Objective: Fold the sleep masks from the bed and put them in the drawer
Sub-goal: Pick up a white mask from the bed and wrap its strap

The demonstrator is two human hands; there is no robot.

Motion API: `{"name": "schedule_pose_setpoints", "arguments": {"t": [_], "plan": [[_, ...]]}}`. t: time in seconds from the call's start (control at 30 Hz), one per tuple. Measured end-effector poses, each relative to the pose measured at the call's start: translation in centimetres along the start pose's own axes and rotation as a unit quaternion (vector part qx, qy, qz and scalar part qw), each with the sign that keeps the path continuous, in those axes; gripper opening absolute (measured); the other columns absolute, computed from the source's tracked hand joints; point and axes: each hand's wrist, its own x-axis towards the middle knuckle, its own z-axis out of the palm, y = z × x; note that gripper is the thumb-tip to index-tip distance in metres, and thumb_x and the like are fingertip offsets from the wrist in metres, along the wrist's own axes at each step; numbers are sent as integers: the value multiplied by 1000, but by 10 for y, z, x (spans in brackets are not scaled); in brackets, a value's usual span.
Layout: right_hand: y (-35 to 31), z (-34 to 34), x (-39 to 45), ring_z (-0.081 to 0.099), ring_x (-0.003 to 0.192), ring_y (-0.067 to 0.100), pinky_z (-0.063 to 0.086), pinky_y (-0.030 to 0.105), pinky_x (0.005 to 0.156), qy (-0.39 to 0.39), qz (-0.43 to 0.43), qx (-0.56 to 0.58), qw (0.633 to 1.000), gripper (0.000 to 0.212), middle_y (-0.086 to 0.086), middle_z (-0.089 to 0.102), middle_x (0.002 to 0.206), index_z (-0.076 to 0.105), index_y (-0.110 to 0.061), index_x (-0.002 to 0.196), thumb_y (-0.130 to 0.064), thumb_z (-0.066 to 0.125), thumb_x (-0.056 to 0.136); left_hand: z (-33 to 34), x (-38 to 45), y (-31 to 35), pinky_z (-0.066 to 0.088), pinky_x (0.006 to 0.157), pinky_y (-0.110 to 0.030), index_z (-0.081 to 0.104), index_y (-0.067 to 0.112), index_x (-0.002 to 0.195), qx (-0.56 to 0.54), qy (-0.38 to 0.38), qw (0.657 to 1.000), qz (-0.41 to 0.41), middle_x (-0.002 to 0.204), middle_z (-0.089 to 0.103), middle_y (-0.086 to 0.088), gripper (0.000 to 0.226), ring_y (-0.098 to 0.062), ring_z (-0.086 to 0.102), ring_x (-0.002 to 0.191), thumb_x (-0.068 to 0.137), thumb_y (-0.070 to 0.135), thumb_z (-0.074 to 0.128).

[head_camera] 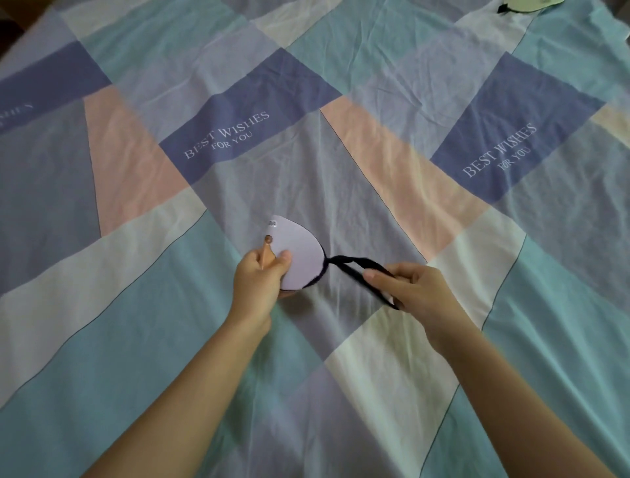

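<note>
A pale lilac sleep mask with dark edging is folded in half into a rounded half shape, just above the bed sheet in the middle of the view. My left hand pinches its left edge, thumb on top, over a small orange and brown printed detail. Its dark strap runs out to the right. My right hand grips that strap loop and holds it stretched. A second, light green sleep mask lies at the far top right edge, mostly cut off.
The patchwork sheet of blue, teal, pink and cream blocks with printed lettering fills the whole view. The bed's left edge shows at the top left corner. No drawer is in view.
</note>
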Motion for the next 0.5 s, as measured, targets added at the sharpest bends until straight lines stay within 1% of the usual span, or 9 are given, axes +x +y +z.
{"name": "schedule_pose_setpoints", "arguments": {"t": [0.07,0.2,0.23,0.3,0.33,0.37,0.43,0.47,0.5], "plan": [[4,-1,0,44,51,12,34,21,53,42,-38,-50,997,20,2,53,57,71,-9,74,-26,81,71,-5,4,3,56,50,-22,52,8,85,-37,30,999,3,102,61,11,12,-16,58,84,90,14,62],[10,1,-14,37,45,10,32,23,56,-16,-10,-112,994,57,4,44,51,51,-1,51,-49,77,68,-14,5,-5,56,67,-36,50,12,76,-11,46,999,16,87,59,7,19,-18,55,82,88,16,64],[8,5,-20,40,48,11,36,26,64,-70,-13,3,997,57,4,44,51,48,-6,46,-52,75,69,-14,3,-9,54,66,-35,50,13,74,18,50,998,27,85,61,7,20,-17,54,80,87,16,65],[0,16,-27,60,66,14,44,34,82,-141,-43,323,935,38,0,63,67,62,-15,57,-47,64,77,-13,-3,-21,49,63,-28,49,15,72,90,25,994,56,101,65,14,22,-8,56,73,85,15,67],[-5,20,-26,67,87,13,45,38,92,-136,-48,425,893,31,-2,72,91,72,-18,78,-43,55,84,-12,-7,-28,47,65,-26,50,16,71,119,-3,991,65,107,64,14,22,0,57,70,84,14,68],[-8,22,-21,64,109,10,43,41,97,-114,-48,447,886,32,-6,69,117,70,-23,105,-40,48,89,-11,-12,-32,47,67,-23,51,16,72,131,-34,988,70,108,64,14,22,10,58,70,83,13,70],[0,25,-8,48,129,2,38,37,104,-58,-59,264,961,40,-18,47,143,49,-33,134,-32,42,95,-11,-20,-33,47,76,-22,51,17,73,106,-72,989,79,100,63,22,23,22,56,76,81,11,72],[6,25,-4,44,129,-1,34,32,105,-33,-69,73,994,40,-26,40,144,46,-36,137,-28,40,97,-11,-21,-27,47,77,-24,50,18,72,78,-71,991,84,92,61,28,26,21,57,76,81,11,72],[13,24,-2,47,124,-1,33,29,103,-19,-81,-115,990,38,-29,43,139,50,-34,132,-26,37,98,-13,-21,-20,46,74,-27,47,20,70,43,-57,993,92,79,60,28,29,17,57,72,81,11,72]]}}
